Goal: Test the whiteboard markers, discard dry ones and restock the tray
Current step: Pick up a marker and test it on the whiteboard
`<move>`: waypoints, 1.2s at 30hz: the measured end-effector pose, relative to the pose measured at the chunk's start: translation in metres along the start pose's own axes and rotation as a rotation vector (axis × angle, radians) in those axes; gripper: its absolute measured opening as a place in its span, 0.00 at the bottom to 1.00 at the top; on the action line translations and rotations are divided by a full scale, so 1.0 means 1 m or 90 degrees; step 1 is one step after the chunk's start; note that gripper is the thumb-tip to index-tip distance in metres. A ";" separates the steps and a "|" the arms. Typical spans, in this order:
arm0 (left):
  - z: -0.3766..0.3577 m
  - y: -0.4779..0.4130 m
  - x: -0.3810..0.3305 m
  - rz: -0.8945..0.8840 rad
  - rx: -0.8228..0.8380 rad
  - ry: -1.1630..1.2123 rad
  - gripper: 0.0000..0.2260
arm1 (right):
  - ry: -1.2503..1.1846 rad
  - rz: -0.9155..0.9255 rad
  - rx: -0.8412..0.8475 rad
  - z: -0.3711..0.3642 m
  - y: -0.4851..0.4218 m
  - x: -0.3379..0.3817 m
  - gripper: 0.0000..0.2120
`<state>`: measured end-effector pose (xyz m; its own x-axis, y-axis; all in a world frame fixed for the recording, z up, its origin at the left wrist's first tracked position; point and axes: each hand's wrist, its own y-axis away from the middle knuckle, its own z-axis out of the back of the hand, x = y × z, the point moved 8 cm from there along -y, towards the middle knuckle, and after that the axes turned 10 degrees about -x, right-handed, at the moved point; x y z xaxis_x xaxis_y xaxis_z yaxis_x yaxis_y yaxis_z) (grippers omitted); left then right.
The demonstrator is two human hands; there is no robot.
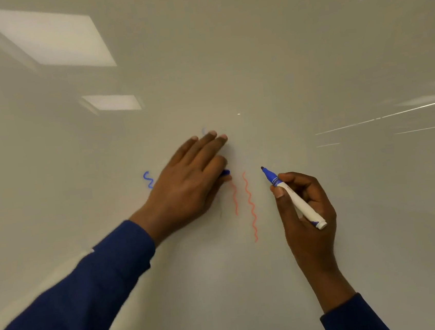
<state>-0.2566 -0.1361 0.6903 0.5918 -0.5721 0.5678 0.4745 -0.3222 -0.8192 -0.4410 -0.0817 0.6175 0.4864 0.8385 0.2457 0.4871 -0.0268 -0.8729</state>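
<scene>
Two hands are up at the whiteboard (281,64), and the blue marker (295,199) is in play! The right hand (306,204) has it, fingers curled round the white barrel with the thumb pressed just behind the blue collar, uncapped felt tip (263,168) pointing up and left and looking just clear of the surface, beside two wavy red squiggles (251,207). Over on the other side, the left hand (186,184) lies against the board, three fingers stretched out straight, while the forefinger bends down to the thumb and pinches what looks like the blue cap (225,172). A short blue squiggle (148,180) peeks out past the wrist side of that hand. By my read this pen is light, stiff and smooth-sided plastic, so the grip low on the barrel near the collar is the right place: good control, no slipping. Only the tip is soft, so a gentle stroke should do, not a jab. That cap is small and slick, easy to fumble, so it wants a firm pinch until it goes back on.
</scene>
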 end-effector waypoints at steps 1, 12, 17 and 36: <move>0.001 -0.008 0.010 -0.008 0.007 -0.013 0.13 | 0.009 0.016 0.006 -0.002 -0.001 -0.001 0.09; 0.002 -0.029 0.053 -0.010 0.015 0.029 0.14 | 0.035 0.070 -0.016 -0.001 0.001 -0.018 0.08; 0.000 -0.026 0.054 -0.011 0.011 0.032 0.15 | 0.075 0.106 -0.013 -0.002 -0.001 -0.021 0.09; 0.002 -0.027 0.052 -0.013 -0.004 0.035 0.16 | 0.176 0.156 0.021 0.027 0.031 -0.028 0.13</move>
<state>-0.2377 -0.1556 0.7421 0.5457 -0.6054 0.5794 0.4825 -0.3383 -0.8079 -0.4593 -0.0908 0.5726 0.7655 0.6306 0.1283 0.3105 -0.1873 -0.9320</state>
